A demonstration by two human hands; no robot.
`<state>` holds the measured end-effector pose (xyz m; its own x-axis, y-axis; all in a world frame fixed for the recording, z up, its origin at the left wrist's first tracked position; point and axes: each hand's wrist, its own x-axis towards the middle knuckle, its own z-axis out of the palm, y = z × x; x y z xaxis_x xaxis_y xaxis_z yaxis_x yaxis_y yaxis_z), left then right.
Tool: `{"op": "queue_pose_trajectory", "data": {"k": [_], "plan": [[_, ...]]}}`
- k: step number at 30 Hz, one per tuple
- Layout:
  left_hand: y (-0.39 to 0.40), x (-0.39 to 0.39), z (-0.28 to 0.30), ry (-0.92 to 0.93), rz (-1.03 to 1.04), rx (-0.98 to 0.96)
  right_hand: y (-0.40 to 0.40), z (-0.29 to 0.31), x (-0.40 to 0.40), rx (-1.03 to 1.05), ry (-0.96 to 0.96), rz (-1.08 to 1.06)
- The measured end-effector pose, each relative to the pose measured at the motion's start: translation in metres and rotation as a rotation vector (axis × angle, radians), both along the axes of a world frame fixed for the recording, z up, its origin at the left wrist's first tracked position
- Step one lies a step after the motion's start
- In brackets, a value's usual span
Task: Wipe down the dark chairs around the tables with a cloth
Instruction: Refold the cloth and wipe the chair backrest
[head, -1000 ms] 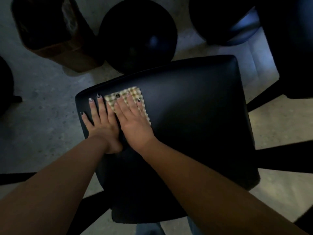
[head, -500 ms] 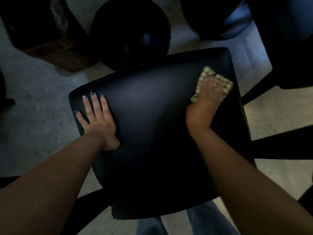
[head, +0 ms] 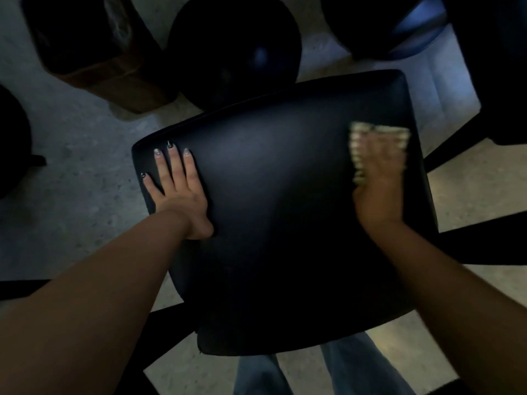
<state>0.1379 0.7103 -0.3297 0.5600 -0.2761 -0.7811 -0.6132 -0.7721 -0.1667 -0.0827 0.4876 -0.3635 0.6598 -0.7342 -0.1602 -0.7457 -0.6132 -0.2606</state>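
Dim room: speckled grey floor (head: 71,166), a brown wooden box (head: 114,78), a round dark stool (head: 233,49) beside it.

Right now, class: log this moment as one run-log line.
step: wiping seat | left hand: flat on seat, bracing | right hand: pressing cloth, blurred | cloth: seat's right side

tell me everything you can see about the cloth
The cloth is pale and yellowish with a bumpy, waffle-like texture, blurred by motion. It lies flat on the far right part of the dark chair seat, near its right edge. The right hand presses on it and covers most of it, leaving its far and left edges showing. The left hand does not touch it.
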Motion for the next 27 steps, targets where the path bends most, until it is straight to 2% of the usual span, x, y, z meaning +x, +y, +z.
{"op": "queue_pose_trajectory", "data": {"k": [3,7,8,11,14,16,18,20,24,27], "plan": [[0.001,0.0,0.0,0.007,-0.002,-0.013,-0.021,0.004,-0.014,-0.052,-0.081,-0.241],[0.001,0.0,-0.003,0.004,0.009,-0.036,0.03,0.0,0.028,0.015,-0.153,-0.428],[0.001,0.0,-0.002,0.001,0.011,-0.038,0.054,-0.003,0.041,0.058,-0.146,-0.373],[0.0,0.0,-0.002,-0.005,0.009,-0.037,0.141,-0.002,0.075,0.092,-0.048,0.004],[0.0,-0.002,-0.002,-0.018,0.017,-0.052,0.206,0.008,0.084,0.174,-0.117,0.275],[0.0,-0.002,-0.003,-0.032,0.018,-0.049,0.202,0.011,0.076,0.249,-0.185,0.409],[0.0,-0.001,-0.002,-0.026,0.004,-0.037,0.167,0.008,0.059,0.203,-0.229,0.482],[0.0,0.0,-0.001,-0.013,-0.004,-0.038,0.117,0.003,0.03,0.142,-0.217,0.393],[0.001,0.0,-0.001,0.007,-0.003,-0.037,0.02,0.005,-0.037,0.022,-0.035,-0.028],[0.002,0.001,-0.002,0.004,-0.017,-0.034,0.014,0.008,-0.03,0.018,-0.08,-0.244]]}}
